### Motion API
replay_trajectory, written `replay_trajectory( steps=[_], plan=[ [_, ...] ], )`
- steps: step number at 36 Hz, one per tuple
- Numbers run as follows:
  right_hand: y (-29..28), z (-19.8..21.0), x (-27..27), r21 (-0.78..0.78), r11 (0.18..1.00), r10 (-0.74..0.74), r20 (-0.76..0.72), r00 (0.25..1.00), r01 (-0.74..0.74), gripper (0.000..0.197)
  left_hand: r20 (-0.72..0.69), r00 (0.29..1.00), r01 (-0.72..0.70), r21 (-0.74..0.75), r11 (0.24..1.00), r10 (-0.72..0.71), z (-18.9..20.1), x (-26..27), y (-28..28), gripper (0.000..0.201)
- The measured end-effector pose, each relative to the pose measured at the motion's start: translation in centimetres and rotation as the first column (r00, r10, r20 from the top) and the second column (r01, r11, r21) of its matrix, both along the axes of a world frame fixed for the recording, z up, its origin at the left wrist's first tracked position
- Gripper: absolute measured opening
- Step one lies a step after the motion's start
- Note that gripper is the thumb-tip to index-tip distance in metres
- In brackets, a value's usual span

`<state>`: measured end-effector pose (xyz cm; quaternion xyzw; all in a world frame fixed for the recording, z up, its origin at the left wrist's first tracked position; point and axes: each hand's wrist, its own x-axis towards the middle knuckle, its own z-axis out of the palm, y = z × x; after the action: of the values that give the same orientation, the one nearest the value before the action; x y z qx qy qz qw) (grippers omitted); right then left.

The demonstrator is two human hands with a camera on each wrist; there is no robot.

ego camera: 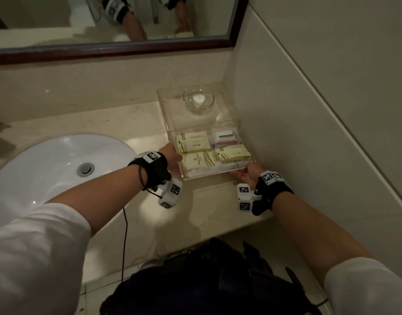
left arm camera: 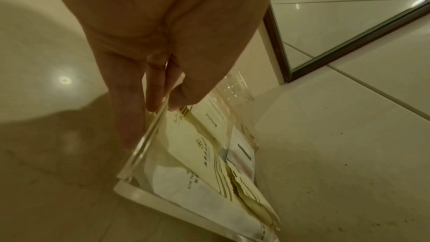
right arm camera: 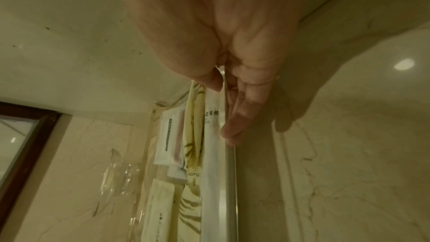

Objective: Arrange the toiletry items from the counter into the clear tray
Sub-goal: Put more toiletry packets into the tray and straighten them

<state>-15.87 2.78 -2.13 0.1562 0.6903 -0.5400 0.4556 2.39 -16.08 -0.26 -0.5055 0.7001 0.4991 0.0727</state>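
A: Clear tray (ego camera: 170, 123) on the beige counter (ego camera: 131, 123), tucked into the corner beside the tiled wall (ego camera: 309, 110). Near half filled with cream sachets (ego camera: 194, 142) and white packets (ego camera: 225, 138); far half bearing a small glass bowl (ego camera: 198, 98).

B: Held how?

A: From both sides. Left hand (ego camera: 172, 156) at the near left wall, thumb (left arm camera: 186, 95) inside over the sachets, fingers (left arm camera: 130, 117) straight down the outer face, so pinching the wall (left arm camera: 142, 144). Right hand (ego camera: 247, 172) at the near right corner, thumb (right arm camera: 209, 80) on the inner side, fingers (right arm camera: 242, 117) along the outside of the front wall (right arm camera: 229, 181), pinching likewise.

B: Lifted or resting?

A: Cannot tell; near edge seemingly just above the counter.

B: Around it?

A: White sink (ego camera: 59, 169) with a metal drain (ego camera: 85, 168) to the left, just beside the left forearm. Dark-framed mirror (ego camera: 118, 45) above the backsplash. Black straps with white marker blocks (ego camera: 171, 194) on both wrists, thin black cable (ego camera: 125, 235) hanging from the left.
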Motion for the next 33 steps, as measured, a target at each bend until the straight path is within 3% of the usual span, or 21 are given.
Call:
replay_trajectory(
  steps=[8, 28, 33],
  plan=[
    [-1.5, 0.0, 0.2, 0.005, 1.000, 0.004, -0.022, 1.000, -0.004, 0.043, 0.014, 1.000, 0.010, -0.062, 0.998, -0.009, -0.2, 0.2, -0.9, 0.021],
    [-1.4, -0.2, 0.0, -0.026, 1.000, 0.013, -0.022, 1.000, -0.013, 0.039, 0.019, 1.000, -0.008, -0.049, 0.999, 0.009, -0.8, -0.3, -0.9, 0.030],
    [-2.1, -0.2, -0.3, -0.001, 1.000, 0.014, -0.053, 0.998, -0.015, 0.038, -0.008, 1.000, -0.016, -0.080, 0.997, 0.015, -0.2, -0.7, -1.0, 0.021]
  ],
)
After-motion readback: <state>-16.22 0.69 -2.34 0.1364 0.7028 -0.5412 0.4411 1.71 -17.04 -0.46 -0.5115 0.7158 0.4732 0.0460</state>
